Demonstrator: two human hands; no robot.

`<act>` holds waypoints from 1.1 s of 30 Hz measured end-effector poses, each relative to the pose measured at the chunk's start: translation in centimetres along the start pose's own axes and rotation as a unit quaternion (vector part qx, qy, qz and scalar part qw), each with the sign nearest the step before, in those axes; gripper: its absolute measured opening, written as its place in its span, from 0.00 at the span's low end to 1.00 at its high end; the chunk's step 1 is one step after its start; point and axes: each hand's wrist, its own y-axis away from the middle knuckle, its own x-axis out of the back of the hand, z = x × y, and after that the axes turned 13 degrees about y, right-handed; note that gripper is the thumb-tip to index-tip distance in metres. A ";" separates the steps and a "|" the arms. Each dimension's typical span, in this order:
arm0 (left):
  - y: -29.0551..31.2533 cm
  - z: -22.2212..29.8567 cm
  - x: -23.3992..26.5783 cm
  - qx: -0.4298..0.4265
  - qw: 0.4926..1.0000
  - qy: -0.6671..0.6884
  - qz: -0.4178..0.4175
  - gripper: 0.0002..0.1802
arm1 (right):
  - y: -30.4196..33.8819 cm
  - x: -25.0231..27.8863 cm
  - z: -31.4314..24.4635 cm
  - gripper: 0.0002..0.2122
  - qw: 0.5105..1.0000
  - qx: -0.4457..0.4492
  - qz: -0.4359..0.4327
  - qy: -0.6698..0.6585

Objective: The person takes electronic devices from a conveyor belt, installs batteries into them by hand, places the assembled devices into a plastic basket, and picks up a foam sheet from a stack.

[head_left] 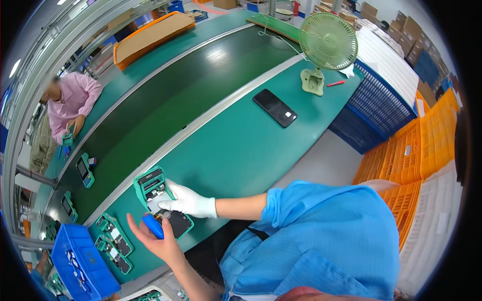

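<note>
My right hand (190, 201), in a white glove, grips an opened green device housing (142, 186) by its side, its fingers reaching over the inside. A pale plate, a dark panel and small parts show within the housing, which looks like a handheld terminal. Bare, my left hand (163, 246) holds a short blue cylinder (153, 226) between thumb and fingers, right at the housing's lower left edge. Thin coloured wires appear beside the cylinder; whether they join it, I cannot tell. Left of my hands, more opened green housings (118, 240) lie on the green bench (216, 155).
A blue bin (103, 273) with small parts stands at the lower left. Terminals (85, 170) sit on the dark conveyor (165, 95), across which a person in pink (75, 103) works. A black phone (275, 107) and green fan (329, 42) occupy the bench's far end; orange crates (396, 150) stand right.
</note>
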 end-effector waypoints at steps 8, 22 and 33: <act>3.1 -4.9 1.4 0.368 0.807 0.440 0.139 0.22 | 1.4 -0.2 0.5 0.42 0.975 0.031 0.118 0.187; 2.5 -5.6 -0.2 0.030 0.998 -0.008 0.057 0.30 | 2.9 0.4 -0.9 0.46 0.968 0.073 0.069 0.230; 0.7 -3.2 3.2 0.234 0.961 0.008 -0.144 0.28 | 2.8 3.7 -0.6 0.18 0.805 0.344 -0.029 0.482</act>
